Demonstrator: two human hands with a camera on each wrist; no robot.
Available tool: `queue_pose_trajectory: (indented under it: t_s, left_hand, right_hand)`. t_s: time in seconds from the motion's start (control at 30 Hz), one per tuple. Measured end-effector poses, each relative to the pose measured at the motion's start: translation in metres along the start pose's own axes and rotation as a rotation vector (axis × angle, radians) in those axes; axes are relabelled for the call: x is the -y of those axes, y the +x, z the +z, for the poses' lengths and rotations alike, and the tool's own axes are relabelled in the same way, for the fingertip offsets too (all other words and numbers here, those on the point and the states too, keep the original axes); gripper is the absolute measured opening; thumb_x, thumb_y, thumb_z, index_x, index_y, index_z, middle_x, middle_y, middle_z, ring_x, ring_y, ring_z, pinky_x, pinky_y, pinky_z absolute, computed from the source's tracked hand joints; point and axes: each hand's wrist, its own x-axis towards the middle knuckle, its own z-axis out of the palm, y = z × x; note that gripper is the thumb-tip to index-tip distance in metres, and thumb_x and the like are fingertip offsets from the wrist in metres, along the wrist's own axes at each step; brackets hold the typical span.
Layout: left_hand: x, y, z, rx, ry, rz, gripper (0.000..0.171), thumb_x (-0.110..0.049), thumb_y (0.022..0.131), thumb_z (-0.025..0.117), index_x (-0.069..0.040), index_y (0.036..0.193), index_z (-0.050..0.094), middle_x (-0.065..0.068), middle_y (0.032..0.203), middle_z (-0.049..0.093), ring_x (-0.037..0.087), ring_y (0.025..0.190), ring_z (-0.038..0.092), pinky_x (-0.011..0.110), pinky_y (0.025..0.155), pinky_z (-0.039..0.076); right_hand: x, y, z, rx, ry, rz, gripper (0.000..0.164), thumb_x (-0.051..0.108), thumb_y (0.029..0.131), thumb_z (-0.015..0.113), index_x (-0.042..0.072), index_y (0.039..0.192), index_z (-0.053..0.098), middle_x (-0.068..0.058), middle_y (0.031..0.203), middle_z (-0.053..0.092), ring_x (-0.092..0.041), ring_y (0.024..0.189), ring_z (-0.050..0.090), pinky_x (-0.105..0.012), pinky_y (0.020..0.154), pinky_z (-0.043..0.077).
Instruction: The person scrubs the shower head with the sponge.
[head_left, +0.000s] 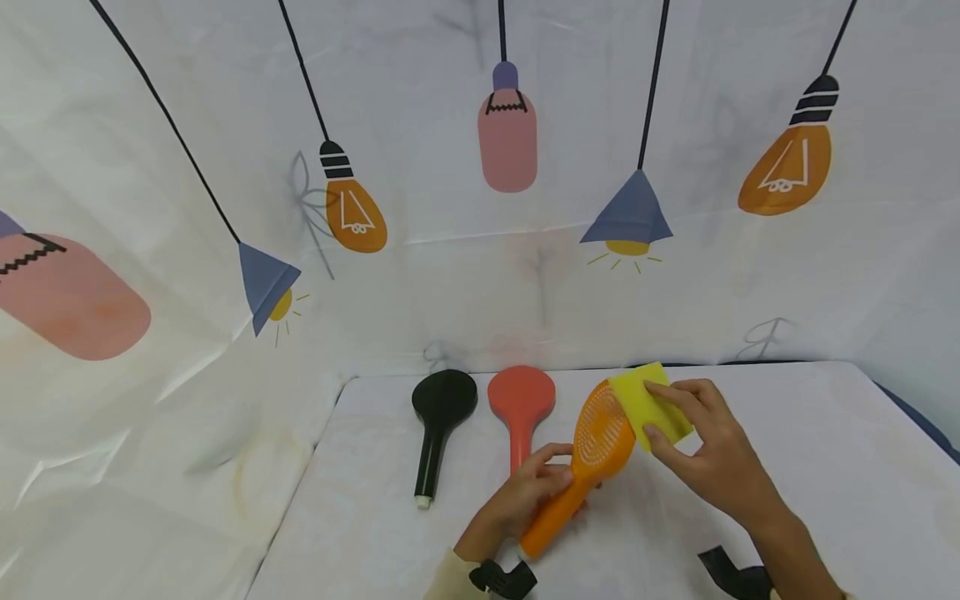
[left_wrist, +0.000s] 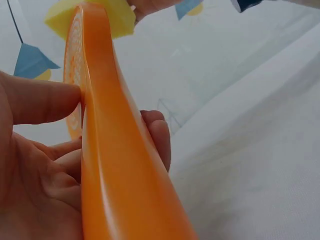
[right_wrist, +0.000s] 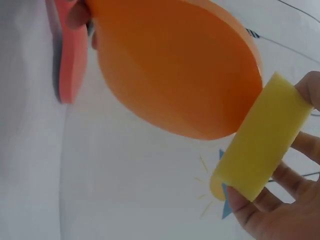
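In the head view, my left hand (head_left: 525,492) grips an orange paddle-shaped tool (head_left: 588,467) around its handle, just below the oval head. Pale dots in a lattice pattern cover the face of that head; its back looks smooth in the right wrist view. A yellow sponge (right_wrist: 265,137) is pinched between the thumb and fingers of my right hand (head_left: 708,450). The sponge lies against the outer edge of the orange head, near its top. From the left wrist view, the left thumb (left_wrist: 47,102) presses the patterned side while fingertips (left_wrist: 157,132) wrap behind.
Two similar paddle-shaped tools, one black (head_left: 442,417) and one red (head_left: 521,400), lie on the white table (head_left: 360,492) left of the orange one. The left forearm overlaps near the red handle. Behind the table hangs a white sheet (head_left: 435,292) printed with lamps.
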Motion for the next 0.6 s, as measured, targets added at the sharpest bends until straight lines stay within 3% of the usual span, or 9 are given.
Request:
queue_pose_trajectory:
  t_s: [0.27, 0.37, 0.43, 0.5, 0.53, 0.6]
  left_hand:
    - [-0.001, -0.001, -0.003, 0.048, -0.109, 0.085, 0.05, -0.021, 0.103, 0.054, -0.011, 0.15, 0.039, 0.006, 0.126, 0.068, 0.016, 0.096, 0.07, 0.032, 0.091, 0.058]
    - [-0.002, -0.001, -0.003, 0.067, -0.151, 0.133, 0.046, -0.016, 0.104, 0.051, -0.004, 0.148, 0.041, 0.006, 0.125, 0.068, 0.017, 0.098, 0.069, 0.033, 0.092, 0.058]
    - [-0.003, -0.001, -0.003, 0.076, -0.187, 0.144, 0.045, -0.015, 0.105, 0.05, -0.002, 0.146, 0.041, 0.005, 0.124, 0.067, 0.018, 0.099, 0.07, 0.035, 0.092, 0.058]
    - [-0.004, -0.001, -0.003, 0.081, -0.226, 0.151, 0.044, -0.015, 0.105, 0.05, 0.0, 0.145, 0.04, 0.006, 0.123, 0.067, 0.019, 0.099, 0.071, 0.036, 0.092, 0.058]
    - [-0.004, -0.001, -0.003, 0.079, -0.245, 0.148, 0.044, -0.015, 0.105, 0.05, -0.001, 0.145, 0.04, 0.006, 0.121, 0.068, 0.018, 0.098, 0.072, 0.037, 0.092, 0.058]
    - [-0.004, -0.002, -0.003, 0.073, -0.282, 0.152, 0.041, -0.013, 0.105, 0.048, 0.0, 0.143, 0.04, 0.006, 0.12, 0.068, 0.02, 0.097, 0.073, 0.038, 0.091, 0.058]
  right_hand:
    - [0.009, -0.003, 0.01, -0.032, 0.046, -0.076, 0.074, 0.001, 0.065, 0.086, 0.013, 0.133, 0.06, -0.01, 0.12, 0.049, -0.006, 0.107, 0.043, 0.002, 0.09, 0.035]
    - [0.01, -0.005, 0.018, -0.03, 0.039, -0.138, 0.062, 0.021, 0.077, 0.083, 0.012, 0.133, 0.059, -0.011, 0.121, 0.048, -0.009, 0.108, 0.044, 0.001, 0.09, 0.038]
    - [0.011, -0.006, 0.025, -0.036, 0.037, -0.191, 0.054, 0.038, 0.088, 0.074, 0.008, 0.131, 0.059, -0.015, 0.12, 0.048, -0.012, 0.108, 0.045, 0.0, 0.089, 0.04]
    - [0.012, -0.008, 0.032, -0.033, 0.016, -0.238, 0.057, 0.051, 0.095, 0.057, 0.005, 0.129, 0.06, -0.017, 0.118, 0.048, -0.015, 0.107, 0.046, -0.001, 0.089, 0.042]
    - [0.014, -0.009, 0.035, -0.03, 0.003, -0.254, 0.061, 0.055, 0.096, 0.049, 0.004, 0.128, 0.06, -0.018, 0.117, 0.048, -0.017, 0.107, 0.046, -0.002, 0.089, 0.042]
    - [0.017, -0.011, 0.041, -0.016, -0.024, -0.269, 0.062, 0.056, 0.097, 0.046, 0.003, 0.125, 0.059, -0.019, 0.116, 0.048, -0.019, 0.106, 0.047, -0.004, 0.089, 0.044]
